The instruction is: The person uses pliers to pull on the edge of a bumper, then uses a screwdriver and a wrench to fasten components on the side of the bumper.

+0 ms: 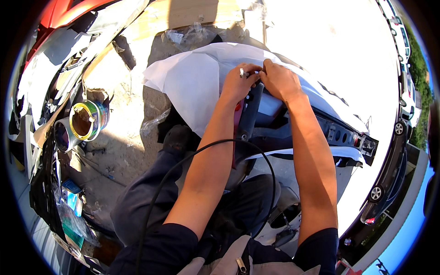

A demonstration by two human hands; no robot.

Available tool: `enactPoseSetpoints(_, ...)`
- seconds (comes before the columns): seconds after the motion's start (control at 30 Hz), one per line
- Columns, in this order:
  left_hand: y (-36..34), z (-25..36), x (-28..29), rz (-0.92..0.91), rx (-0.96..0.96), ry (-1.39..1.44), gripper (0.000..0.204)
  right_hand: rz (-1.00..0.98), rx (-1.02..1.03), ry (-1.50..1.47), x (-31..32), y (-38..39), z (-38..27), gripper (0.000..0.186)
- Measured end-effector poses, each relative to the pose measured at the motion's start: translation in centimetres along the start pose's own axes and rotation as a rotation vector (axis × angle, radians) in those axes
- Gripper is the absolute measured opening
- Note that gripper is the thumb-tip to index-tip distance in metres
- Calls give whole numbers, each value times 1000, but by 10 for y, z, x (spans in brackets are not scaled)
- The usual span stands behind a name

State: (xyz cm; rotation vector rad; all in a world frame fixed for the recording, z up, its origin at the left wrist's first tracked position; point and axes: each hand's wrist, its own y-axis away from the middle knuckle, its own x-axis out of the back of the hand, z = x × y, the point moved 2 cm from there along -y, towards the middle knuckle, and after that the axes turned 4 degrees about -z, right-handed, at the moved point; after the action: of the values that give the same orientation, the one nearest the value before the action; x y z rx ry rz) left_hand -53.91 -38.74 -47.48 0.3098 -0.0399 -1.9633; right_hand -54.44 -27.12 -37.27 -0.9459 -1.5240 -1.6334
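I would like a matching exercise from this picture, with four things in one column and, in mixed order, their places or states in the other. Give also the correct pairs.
Things
1. White sheet
2. Black cable
3. Open can
4. Orange-red panel

Places or states
A. In the upper left of the view
B. Curving across the left forearm
C. Spread out beside the left hand
D. At the left side, with a yellow rim

Right pairs: 1-C, 2-B, 3-D, 4-A
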Motion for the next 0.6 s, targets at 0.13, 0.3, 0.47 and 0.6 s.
enactPoseSetpoints(0.13, -2, -3, 4, 1, 14, 25, 19, -38, -36, -21, 10, 1, -10, 36)
enactPoseSetpoints(0.3, 0, -1, 2, -8, 20, 34, 20, 7, 1, -3, 3, 0, -2, 34)
enactPoseSetpoints(0.47, 1, 0, 4, 4, 14, 37, 21, -24, -19, 4, 6, -1, -8, 34)
enactPoseSetpoints(0.6, 1, 2, 2, 5, 26, 48, 20, 50, 75, -10, 1, -1, 0, 35)
